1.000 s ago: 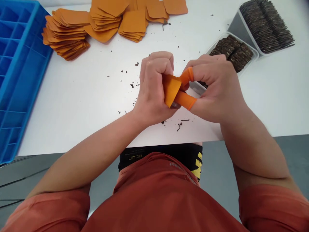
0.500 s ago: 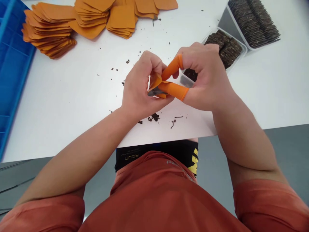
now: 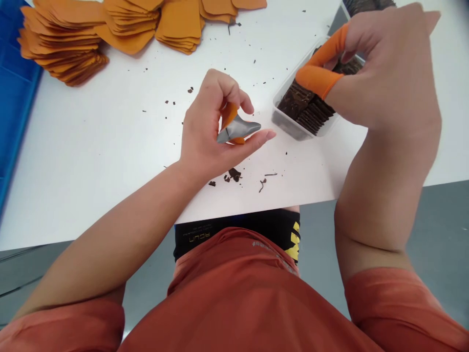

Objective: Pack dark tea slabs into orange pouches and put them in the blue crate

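Observation:
My left hand point(image 3: 208, 127) is curled around a small orange pouch point(image 3: 230, 115) with a silvery lining point(image 3: 242, 128). The pouch's mouth faces right and gapes, with its lining spread between my thumb and fingers. My right hand point(image 3: 388, 73) wears orange finger cots point(image 3: 320, 84) on thumb and forefinger. Those two fingertips are pinched together over a clear plastic box point(image 3: 293, 132) of thin dark brown slabs point(image 3: 308, 107) standing in rows. Whether a slab is between the fingertips is hidden. My hand covers the box's far right part.
Stacks of flat orange pouches point(image 3: 66, 44) lie at the back left. A second box of dark slabs point(image 3: 366, 6) stands at the back right, partly behind my right hand. Dark crumbs point(image 3: 234, 174) are scattered on the white table point(image 3: 120, 161). A blue crate point(image 3: 14, 88) borders the left.
My right hand has left the pouch's mouth and moved right, over the box of slabs. My left hand still holds the pouch, its fingers now spread wider and more silver lining showing.

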Available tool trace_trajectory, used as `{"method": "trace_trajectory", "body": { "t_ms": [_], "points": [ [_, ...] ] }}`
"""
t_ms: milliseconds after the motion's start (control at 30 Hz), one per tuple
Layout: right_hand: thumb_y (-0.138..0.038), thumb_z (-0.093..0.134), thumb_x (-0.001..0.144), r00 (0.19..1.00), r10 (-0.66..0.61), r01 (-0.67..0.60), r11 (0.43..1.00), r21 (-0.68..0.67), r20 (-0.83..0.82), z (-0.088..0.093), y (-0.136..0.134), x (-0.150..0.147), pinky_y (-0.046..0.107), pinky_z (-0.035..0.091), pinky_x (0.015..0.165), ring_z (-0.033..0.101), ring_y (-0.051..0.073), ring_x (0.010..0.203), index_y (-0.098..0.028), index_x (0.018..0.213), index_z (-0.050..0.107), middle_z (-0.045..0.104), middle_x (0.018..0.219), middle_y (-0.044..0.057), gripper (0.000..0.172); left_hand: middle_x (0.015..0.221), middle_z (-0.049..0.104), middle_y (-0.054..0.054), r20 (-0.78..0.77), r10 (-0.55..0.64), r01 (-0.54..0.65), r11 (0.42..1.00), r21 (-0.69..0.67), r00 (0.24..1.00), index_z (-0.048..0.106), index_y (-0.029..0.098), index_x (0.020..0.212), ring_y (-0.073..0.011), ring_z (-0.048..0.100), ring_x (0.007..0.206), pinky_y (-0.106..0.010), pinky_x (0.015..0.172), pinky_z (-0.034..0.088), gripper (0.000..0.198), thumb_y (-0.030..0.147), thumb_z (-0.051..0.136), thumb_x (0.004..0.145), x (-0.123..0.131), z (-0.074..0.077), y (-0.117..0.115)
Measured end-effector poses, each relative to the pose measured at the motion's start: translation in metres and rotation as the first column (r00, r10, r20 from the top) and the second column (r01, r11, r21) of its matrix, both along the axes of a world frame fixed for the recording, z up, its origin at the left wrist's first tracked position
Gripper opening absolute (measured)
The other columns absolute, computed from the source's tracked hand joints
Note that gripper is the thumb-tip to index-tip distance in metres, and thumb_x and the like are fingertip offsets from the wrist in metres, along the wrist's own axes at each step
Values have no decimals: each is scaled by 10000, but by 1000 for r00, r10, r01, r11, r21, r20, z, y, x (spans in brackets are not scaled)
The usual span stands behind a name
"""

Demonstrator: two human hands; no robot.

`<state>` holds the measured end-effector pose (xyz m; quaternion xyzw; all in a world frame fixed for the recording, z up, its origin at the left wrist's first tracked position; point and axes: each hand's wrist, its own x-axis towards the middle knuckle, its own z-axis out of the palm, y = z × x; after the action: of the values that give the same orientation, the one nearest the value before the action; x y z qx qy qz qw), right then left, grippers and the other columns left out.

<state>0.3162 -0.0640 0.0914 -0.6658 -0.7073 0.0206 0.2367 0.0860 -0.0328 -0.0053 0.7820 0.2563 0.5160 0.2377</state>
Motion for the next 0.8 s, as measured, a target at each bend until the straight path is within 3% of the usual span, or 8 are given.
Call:
{"method": "trace_trajectory", "body": {
  "t_ms": [100, 200, 300, 533, 733, 800],
  "points": [
    [-272, 800, 805, 993, 24, -13, 995, -96, 117, 0, 3, 8, 714, 330, 1125, 614, 322, 1074, -268, 955, 848, 630, 781, 24, 157, 971, 508, -15, -6, 29, -29, 999, 26, 1000, 456, 280, 1039, -224, 685, 899, -404, 724, 571, 523, 581, 854, 881, 0, 2, -2],
    [-385, 902, 747, 975, 10, 17, 993, -118, 224, -1, 4, 12, 763, 337, 1130, 551, 449, 1283, -274, 1126, 811, 715, 1031, 83, 405, 989, 502, -20, -3, 30, -29, 998, 61, 1000, 448, 282, 1052, -237, 690, 916, -421, 728, 577, 541, 601, 847, 875, 0, 2, 0],
    [-457, 935, 724, 958, -31, 58, 995, -87, 285, -4, 3, 11, 788, 354, 1129, 542, 481, 1313, -265, 1159, 780, 722, 1174, 104, 500, 1017, 514, -28, -11, 27, -26, 996, 84, 1000, 433, 281, 1059, -244, 691, 925, -416, 707, 566, 557, 616, 839, 875, 0, 2, 2],
    [-389, 736, 912, 953, -61, 77, 996, -43, 296, -7, 1, 0, 733, 357, 1168, 545, 417, 1311, -242, 993, 806, 704, 1115, 77, 182, 1058, 526, -35, -23, 27, -24, 996, 91, 999, 419, 286, 1076, -245, 695, 948, -407, 700, 555, 544, 613, 815, 897, -1, 4, 0],
    [-245, 829, 786, 976, -155, 147, 987, 65, 155, -8, 6, 2, 713, 362, 1119, 594, 395, 1236, -249, 873, 838, 696, 913, 57, 88, 1077, 542, -46, 4, 33, -33, 998, 49, 999, 456, 295, 1089, -271, 690, 973, -414, 697, 544, 611, 612, 897, 809, 1, 0, 1],
    [-281, 832, 806, 976, -167, 161, 985, 57, 138, -7, 7, 4, 714, 368, 1113, 581, 396, 1225, -261, 860, 840, 663, 849, 58, 58, 1089, 549, -53, 5, 38, -38, 999, 27, 999, 463, 293, 1083, -278, 687, 982, -416, 697, 536, 629, 593, 925, 780, 2, -1, 1]
  ]
}}
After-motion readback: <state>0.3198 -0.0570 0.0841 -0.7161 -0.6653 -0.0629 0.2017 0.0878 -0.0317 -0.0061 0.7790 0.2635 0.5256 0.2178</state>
